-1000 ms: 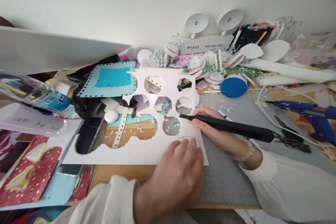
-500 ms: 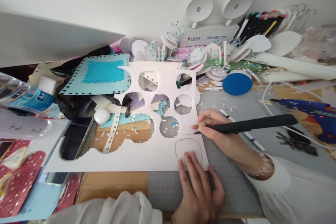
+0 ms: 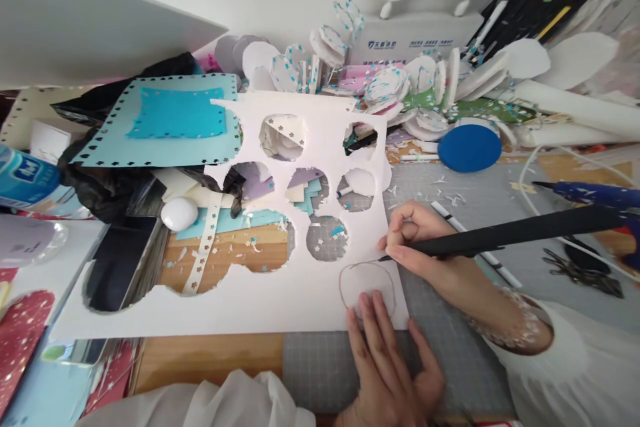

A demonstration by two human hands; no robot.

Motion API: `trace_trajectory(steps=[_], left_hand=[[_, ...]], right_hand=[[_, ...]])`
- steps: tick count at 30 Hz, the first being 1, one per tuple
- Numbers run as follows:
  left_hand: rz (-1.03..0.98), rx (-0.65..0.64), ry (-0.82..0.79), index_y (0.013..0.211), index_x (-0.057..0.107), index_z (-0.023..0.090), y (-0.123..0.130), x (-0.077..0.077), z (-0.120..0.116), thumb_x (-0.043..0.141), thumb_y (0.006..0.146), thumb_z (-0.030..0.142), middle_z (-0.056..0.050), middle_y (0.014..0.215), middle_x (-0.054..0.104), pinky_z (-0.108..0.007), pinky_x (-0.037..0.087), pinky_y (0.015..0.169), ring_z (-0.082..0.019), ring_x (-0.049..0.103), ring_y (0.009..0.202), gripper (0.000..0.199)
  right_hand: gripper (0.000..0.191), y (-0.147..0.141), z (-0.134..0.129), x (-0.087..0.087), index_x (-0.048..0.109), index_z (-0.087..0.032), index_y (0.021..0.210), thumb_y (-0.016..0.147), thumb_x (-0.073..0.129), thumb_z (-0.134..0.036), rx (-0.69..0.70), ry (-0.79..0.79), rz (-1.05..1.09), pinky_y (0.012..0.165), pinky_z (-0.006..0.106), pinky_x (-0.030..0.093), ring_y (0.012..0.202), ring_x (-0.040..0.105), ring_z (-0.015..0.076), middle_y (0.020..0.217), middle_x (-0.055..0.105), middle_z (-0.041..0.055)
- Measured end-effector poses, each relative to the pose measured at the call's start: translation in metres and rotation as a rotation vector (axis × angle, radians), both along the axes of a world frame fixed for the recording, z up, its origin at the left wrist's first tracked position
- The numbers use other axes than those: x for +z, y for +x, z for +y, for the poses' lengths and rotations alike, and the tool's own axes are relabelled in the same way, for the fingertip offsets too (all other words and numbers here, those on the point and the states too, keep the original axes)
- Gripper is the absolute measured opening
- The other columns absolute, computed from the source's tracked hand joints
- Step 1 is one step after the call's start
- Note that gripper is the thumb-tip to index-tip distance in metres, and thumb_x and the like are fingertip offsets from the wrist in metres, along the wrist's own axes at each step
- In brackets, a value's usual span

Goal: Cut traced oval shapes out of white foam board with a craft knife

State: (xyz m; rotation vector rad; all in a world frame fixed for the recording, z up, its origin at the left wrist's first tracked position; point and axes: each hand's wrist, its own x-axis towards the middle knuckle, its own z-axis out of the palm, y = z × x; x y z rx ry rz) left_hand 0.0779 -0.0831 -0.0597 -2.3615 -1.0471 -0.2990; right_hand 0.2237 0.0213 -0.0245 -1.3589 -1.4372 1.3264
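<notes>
White sheet (image 3: 320, 303): spread left grip (image 3: 385, 370) partly hides outline (image 3: 367, 280); right grip (image 3: 437, 270) clasps black tool (image 3: 515, 231).

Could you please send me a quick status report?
Left hand on white sheet; right hand holding black tool, tip at sheet. Several rounded holes in sheet, one marked outline. Left fingers across outline's lower edge.

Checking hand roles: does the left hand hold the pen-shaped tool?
No: the right hand grips the pen-shaped tool; the left hand touches the white sheet.
</notes>
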Motion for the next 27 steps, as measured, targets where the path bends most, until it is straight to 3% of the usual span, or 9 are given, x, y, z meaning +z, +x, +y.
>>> trace_trajectory(steps=[7,14,17,23,27], left_hand=[[0.009,0.013,-0.040,0.106,0.058,0.017,0.000,0.003,-0.001,0.057,0.090,0.045,-0.015,0.102,0.078,-0.055,0.058,0.084,-0.036,0.071,0.103,0.032],[-0.021,0.014,-0.046,0.108,0.057,0.016,-0.001,0.003,0.000,0.061,0.089,0.043,-0.017,0.100,0.078,-0.053,0.059,0.083,-0.036,0.072,0.101,0.033],[-0.032,0.016,-0.047,0.108,0.057,0.015,-0.001,0.004,0.000,0.062,0.089,0.043,-0.018,0.099,0.077,-0.053,0.060,0.082,-0.037,0.072,0.101,0.034],[-0.035,0.013,-0.066,0.110,0.057,0.014,-0.002,0.004,0.000,0.063,0.089,0.044,-0.019,0.101,0.077,-0.053,0.059,0.084,-0.037,0.072,0.102,0.037],[-0.040,0.011,-0.072,0.111,0.057,0.014,-0.002,0.004,-0.001,0.063,0.089,0.044,-0.021,0.104,0.076,-0.054,0.058,0.085,-0.038,0.071,0.102,0.038]], right_hand=[[0.018,-0.004,0.000,0.003,0.043,-0.028,0.089,0.086,0.061,-0.025,0.042,0.013,-0.011,0.061,0.027,0.043,0.076,0.060,0.0179,0.064,0.053,-0.0046],[0.021,0.001,0.002,0.005,0.041,-0.027,0.090,0.086,0.062,-0.028,0.153,0.049,-0.104,0.050,0.026,0.032,0.053,0.042,0.0118,0.063,0.047,-0.0071],[0.024,0.002,0.004,0.007,0.038,-0.027,0.089,0.086,0.062,-0.029,0.164,0.019,-0.082,0.051,0.026,0.033,0.056,0.046,0.0135,0.060,0.047,-0.0074],[0.024,0.000,0.006,0.012,0.038,-0.027,0.083,0.081,0.061,-0.024,0.053,0.031,-0.072,0.054,0.028,0.041,0.068,0.057,0.0186,0.060,0.048,-0.0043],[0.028,-0.001,0.007,0.012,0.035,-0.027,0.078,0.079,0.063,-0.023,0.027,0.039,-0.041,0.063,0.031,0.049,0.069,0.058,0.0195,0.058,0.042,-0.0049]])
